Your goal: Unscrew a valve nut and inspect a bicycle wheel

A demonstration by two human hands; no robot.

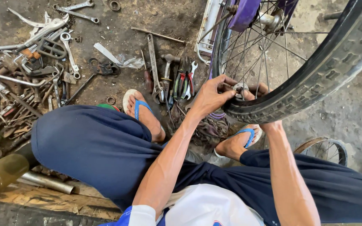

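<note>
The person sits low over the dirt floor, knees spread in dark blue shorts, both arms reaching forward to a bicycle wheel. The left hand closes its fingers around a small round metal washer or nut just inside the tyre's inner edge, pinching it between thumb and fingertips. The right hand is mostly hidden behind the tyre; only its fingers show through the spokes beside the same metal piece, and how tightly they grip cannot be told. The wheel stands upright, its tyre arcing from lower left to upper right, with the hub farther off near a purple frame tube. Between the sandalled feet the room is tight. To the left, pliers with red and green handles lie near the left hand, and beyond them a heap of spanners crowds the floor. A smaller wheel lies at the right.
</note>
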